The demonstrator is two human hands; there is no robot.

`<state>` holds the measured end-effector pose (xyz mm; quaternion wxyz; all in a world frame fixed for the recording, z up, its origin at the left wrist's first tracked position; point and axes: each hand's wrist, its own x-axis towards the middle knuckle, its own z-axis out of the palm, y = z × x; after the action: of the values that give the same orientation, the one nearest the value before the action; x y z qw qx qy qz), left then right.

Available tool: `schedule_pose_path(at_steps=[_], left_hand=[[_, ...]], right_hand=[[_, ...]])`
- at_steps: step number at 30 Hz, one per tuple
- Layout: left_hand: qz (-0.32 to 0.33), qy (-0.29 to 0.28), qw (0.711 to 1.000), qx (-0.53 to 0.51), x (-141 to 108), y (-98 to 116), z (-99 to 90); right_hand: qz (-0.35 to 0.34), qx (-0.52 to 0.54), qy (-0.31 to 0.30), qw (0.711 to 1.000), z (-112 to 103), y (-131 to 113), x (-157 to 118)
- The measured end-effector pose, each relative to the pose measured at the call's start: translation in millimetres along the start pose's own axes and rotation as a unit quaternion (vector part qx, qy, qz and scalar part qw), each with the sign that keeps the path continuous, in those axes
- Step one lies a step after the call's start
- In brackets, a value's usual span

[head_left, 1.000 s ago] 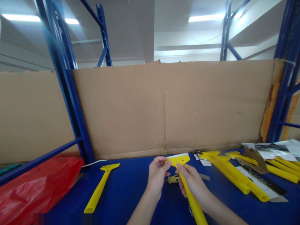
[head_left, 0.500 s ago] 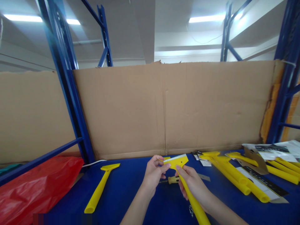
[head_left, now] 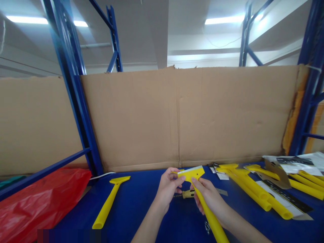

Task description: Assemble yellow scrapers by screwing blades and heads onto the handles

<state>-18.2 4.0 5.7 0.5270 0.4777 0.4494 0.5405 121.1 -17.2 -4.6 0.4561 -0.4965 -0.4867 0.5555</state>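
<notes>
A yellow scraper (head_left: 211, 219) with a wide head and a pale blade strip along its top edge is held at the centre. My left hand (head_left: 168, 187) pinches the left end of its head. My right hand (head_left: 206, 194) is wrapped round the handle just below the head. Behind the hands, a yellow-handled screwdriver (head_left: 187, 194) lies on the blue surface, partly hidden. A flat metal blade (head_left: 222, 192) shows beyond my right hand. Small metal parts (head_left: 207, 227) lie left of the held handle.
Another yellow scraper (head_left: 107, 206) lies at the left, beside a red plastic bag (head_left: 50, 202). Several yellow scrapers (head_left: 249, 187) and printed packaging (head_left: 283, 199) lie at the right. A cardboard panel (head_left: 136, 118) stands behind, between blue rack posts.
The camera view has shifted very slightly. Both hands keep their hold on the scraper, with no clear change in grip.
</notes>
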Motion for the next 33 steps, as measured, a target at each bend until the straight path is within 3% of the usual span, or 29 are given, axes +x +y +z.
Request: schedule_pose_path(at_steps=[10,15,19,21,33], left_hand=[[-0.009,-0.024,0.998,0.053,-1.2,-0.6,0.9],[-0.023,-0.146,0.97,0.195,-6.1,-5.2,0.5],[-0.054,-0.291,0.914,0.279,-14.6,-14.7,4.2],[-0.056,-0.335,0.888,0.311,-20.0,-16.8,8.2],[-0.005,-0.337,0.859,0.385,-27.7,-20.8,18.1]], right_hand=[[0.016,0.089,0.041,0.995,-5.8,-9.7,4.4],[-0.001,0.121,0.068,0.99,-14.0,-15.3,6.5],[-0.008,0.124,0.075,0.989,-16.3,-15.5,6.3],[-0.007,0.125,0.074,0.989,-16.1,-14.2,6.6],[-0.017,0.126,0.062,0.99,-14.8,-9.8,7.8]])
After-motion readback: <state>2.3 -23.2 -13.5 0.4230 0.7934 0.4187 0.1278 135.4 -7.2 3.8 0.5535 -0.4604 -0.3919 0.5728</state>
